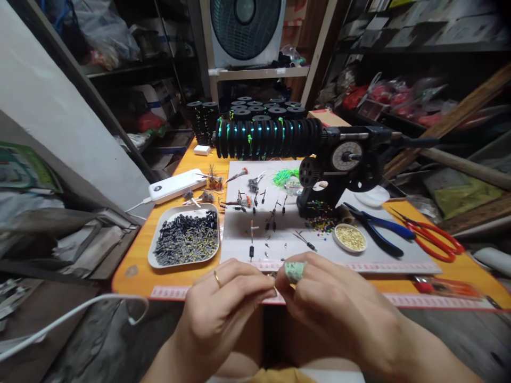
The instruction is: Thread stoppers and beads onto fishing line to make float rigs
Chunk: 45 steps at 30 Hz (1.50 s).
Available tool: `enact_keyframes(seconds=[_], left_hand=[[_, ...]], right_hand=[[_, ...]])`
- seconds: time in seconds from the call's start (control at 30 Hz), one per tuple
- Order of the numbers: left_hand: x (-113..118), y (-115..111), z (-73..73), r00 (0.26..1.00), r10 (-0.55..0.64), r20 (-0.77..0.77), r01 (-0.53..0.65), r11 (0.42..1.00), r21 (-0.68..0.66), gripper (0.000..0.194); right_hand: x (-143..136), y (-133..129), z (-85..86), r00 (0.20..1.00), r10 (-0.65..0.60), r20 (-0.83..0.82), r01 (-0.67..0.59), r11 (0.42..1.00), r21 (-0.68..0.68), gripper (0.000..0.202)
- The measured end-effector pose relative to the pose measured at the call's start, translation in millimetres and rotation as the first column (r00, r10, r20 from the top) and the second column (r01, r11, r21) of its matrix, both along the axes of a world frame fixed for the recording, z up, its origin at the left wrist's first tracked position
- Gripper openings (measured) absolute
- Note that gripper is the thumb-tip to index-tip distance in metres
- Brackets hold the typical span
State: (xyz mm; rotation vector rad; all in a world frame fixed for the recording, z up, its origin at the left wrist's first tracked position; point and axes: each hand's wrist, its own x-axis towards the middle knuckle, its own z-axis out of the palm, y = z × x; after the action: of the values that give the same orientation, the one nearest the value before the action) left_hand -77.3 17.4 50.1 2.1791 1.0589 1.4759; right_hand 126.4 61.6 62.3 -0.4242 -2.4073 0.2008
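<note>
My left hand (pixel 223 303), with a gold ring, and my right hand (pixel 333 300), with a green wrap on one finger, meet at the table's front edge. Both are closed in a pinch around something tiny, mostly hidden by the fingertips. Beyond them on the grey board (pixel 239 242) lie small black parts with thin stems, one of them (pixel 251 250) just past my left hand. A white tray (pixel 150 258) of small dark and grey pieces stands at the left. To the right is a white dish (pixel 337 246) of tiny gold pieces beside scattered coloured beads (pixel 321 219).
A black winding machine (pixel 335 183) with a row of spools (pixel 267 138) spans the board's back. Blue-handled pliers (pixel 379 231) and red scissors (pixel 435 239) lie right. A white power bank (pixel 178 186) is at left. A fan (pixel 245 26) and crowded shelves stand behind.
</note>
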Motion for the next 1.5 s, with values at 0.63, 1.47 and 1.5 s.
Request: enact_keyframes(seconds=[0.63, 1.47, 1.5], left_hand=[[5, 4, 11.0, 0.926, 0.065, 0.372, 0.049, 0.956, -0.288, 0.012], [-3, -4, 5.6, 0.983, 0.166, -0.082, -0.149, 0.971, 0.187, 0.022], [-5, -4, 6.3, 0.978, 0.171, -0.12, -0.141, 0.965, 0.222, 0.022]], right_hand=[[-5, -6, 21.2, 0.96, -0.185, -0.212, 0.171, 0.982, -0.083, 0.022], [-31, -4, 15.9, 0.96, -0.092, -0.264, 0.048, 0.985, -0.168, 0.014], [-30, -4, 16.7, 0.964, -0.088, -0.251, 0.044, 0.984, -0.174, 0.014]])
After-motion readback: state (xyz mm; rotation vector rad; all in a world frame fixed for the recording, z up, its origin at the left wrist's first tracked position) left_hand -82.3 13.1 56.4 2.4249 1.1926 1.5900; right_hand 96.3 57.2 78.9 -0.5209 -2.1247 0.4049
